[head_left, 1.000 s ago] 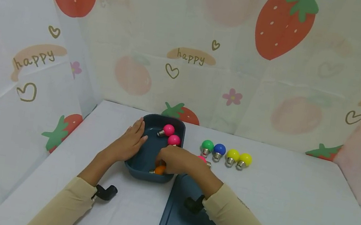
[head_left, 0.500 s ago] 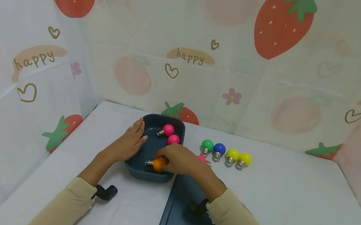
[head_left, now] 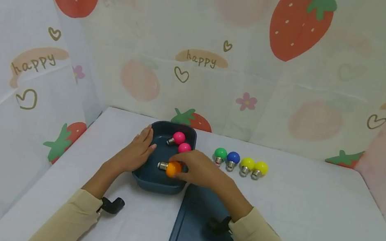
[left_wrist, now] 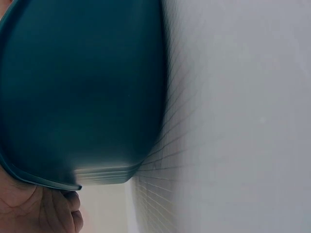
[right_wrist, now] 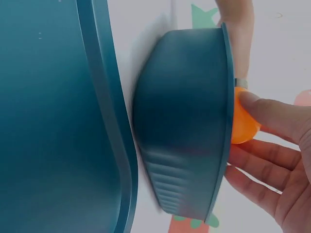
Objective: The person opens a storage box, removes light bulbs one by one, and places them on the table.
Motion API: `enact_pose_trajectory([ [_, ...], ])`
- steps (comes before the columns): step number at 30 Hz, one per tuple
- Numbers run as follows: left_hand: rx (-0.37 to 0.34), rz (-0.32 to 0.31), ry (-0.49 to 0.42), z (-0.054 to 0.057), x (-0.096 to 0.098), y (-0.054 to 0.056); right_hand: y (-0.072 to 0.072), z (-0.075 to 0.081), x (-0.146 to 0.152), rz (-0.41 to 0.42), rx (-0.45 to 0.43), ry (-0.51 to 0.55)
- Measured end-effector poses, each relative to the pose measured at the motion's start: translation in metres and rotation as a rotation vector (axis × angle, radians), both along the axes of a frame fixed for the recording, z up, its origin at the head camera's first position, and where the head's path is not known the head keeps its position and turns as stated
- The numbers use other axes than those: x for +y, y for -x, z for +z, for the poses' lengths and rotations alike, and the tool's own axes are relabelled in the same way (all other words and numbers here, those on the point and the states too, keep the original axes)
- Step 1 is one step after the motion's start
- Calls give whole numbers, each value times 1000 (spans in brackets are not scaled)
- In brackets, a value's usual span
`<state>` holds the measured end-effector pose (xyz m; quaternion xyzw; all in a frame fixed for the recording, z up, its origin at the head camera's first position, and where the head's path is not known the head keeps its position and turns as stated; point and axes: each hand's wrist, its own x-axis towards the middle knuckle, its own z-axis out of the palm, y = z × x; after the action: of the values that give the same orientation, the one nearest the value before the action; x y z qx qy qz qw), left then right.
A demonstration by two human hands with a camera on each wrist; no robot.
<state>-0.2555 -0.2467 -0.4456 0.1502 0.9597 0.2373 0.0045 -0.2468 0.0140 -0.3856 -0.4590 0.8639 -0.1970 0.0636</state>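
Observation:
My right hand [head_left: 198,169] pinches an orange light bulb [head_left: 173,169] by its round end, the metal screw base pointing left. In the right wrist view the orange bulb [right_wrist: 246,119] shows at the rim of the dark blue box [right_wrist: 184,126], between thumb and fingers. Flat along the box's left rim lies my left hand [head_left: 136,151], fingers straight. Inside the box [head_left: 158,187] are two pink bulbs, one pink bulb [head_left: 179,137] at the back and another pink bulb [head_left: 184,148] partly covered by my right hand.
Right of the box stand a green bulb [head_left: 220,154], a blue bulb [head_left: 233,157] and two yellow bulbs, a left one [head_left: 247,163] and a right one [head_left: 261,168]. A dark blue lid [head_left: 205,239] lies in front, under my right forearm. Printed cloth [head_left: 197,92] backs the table.
My right hand has raised the orange bulb from near the box's front end and moved slightly back with it. A pink bulb outside the box is now covered by that hand.

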Motion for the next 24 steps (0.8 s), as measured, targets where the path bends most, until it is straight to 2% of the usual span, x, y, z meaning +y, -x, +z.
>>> enact_pose_trajectory([
  [13,62,-13,7,-2,0,1,-6,0,27,-75,19,110],
  [24,74,-23,-6,0,1,-2,-12,0,47,-152,14,157],
])
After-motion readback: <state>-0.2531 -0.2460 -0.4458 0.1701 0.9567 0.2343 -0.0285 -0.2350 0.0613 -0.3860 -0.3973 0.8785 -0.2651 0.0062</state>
